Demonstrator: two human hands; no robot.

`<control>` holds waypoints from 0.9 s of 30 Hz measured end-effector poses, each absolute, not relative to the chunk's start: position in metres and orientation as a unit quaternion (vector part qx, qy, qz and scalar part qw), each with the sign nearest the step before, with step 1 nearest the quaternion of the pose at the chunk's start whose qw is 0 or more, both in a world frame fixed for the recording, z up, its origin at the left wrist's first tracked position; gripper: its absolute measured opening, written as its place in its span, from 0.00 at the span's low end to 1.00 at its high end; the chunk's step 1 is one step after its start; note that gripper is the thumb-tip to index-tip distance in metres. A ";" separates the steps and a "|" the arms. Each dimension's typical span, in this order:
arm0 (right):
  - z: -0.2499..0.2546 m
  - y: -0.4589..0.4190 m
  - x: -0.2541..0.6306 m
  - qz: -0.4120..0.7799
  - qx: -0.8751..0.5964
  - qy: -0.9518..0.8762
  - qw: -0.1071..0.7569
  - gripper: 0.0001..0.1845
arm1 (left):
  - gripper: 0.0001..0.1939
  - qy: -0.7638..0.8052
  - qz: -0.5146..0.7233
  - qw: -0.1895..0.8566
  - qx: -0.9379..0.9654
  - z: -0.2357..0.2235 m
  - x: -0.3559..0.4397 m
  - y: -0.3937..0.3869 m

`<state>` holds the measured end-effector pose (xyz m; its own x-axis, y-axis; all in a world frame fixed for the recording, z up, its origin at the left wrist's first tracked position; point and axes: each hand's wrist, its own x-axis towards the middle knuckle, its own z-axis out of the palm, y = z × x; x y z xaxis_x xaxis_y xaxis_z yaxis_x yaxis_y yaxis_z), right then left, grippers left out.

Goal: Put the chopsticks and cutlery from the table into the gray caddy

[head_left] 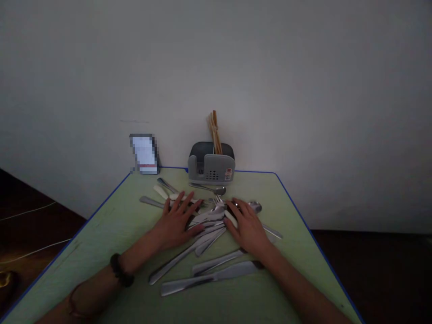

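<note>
two knives [212, 278] lie nearest the person on the green table [111, 225]. beyond them the left hand [175, 225], fingers spread wide, and the right hand [249, 225], fingers loosely parted, flank the cutlery pile [209, 223]. behind stands a grey holder [216, 163] with chopsticks [214, 128].

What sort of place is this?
Probably a home, perhaps a kitchen or dining corner: a green table by a plain wall, scattered cutlery, and a grey holder with wooden sticks.
</note>
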<state>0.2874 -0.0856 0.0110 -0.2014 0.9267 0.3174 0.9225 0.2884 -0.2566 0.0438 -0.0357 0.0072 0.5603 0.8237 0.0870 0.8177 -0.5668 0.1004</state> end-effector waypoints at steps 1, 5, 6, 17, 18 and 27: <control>0.010 -0.082 0.287 0.007 -0.595 -0.775 0.211 0.25 | 0.35 0.462 0.069 0.018 0.884 0.005 0.043 -0.037; 0.008 -0.075 0.286 0.014 -0.599 -0.770 0.219 0.27 | 0.31 0.455 0.095 -0.003 0.885 0.000 0.048 -0.039; 0.008 -0.074 0.287 0.015 -0.602 -0.767 0.222 0.27 | 0.29 0.454 0.099 -0.004 0.886 0.000 0.049 -0.039; 0.026 -0.087 0.299 0.073 -0.643 -0.732 0.212 0.20 | 0.17 0.427 0.166 0.026 0.889 0.001 0.044 -0.039; 0.026 -0.088 0.300 0.072 -0.635 -0.732 0.234 0.19 | 0.17 0.420 0.171 0.031 0.891 0.002 0.043 -0.038; 0.025 -0.088 0.305 0.042 -0.564 -0.752 0.337 0.16 | 0.22 0.475 0.222 -0.005 0.852 0.001 0.025 -0.022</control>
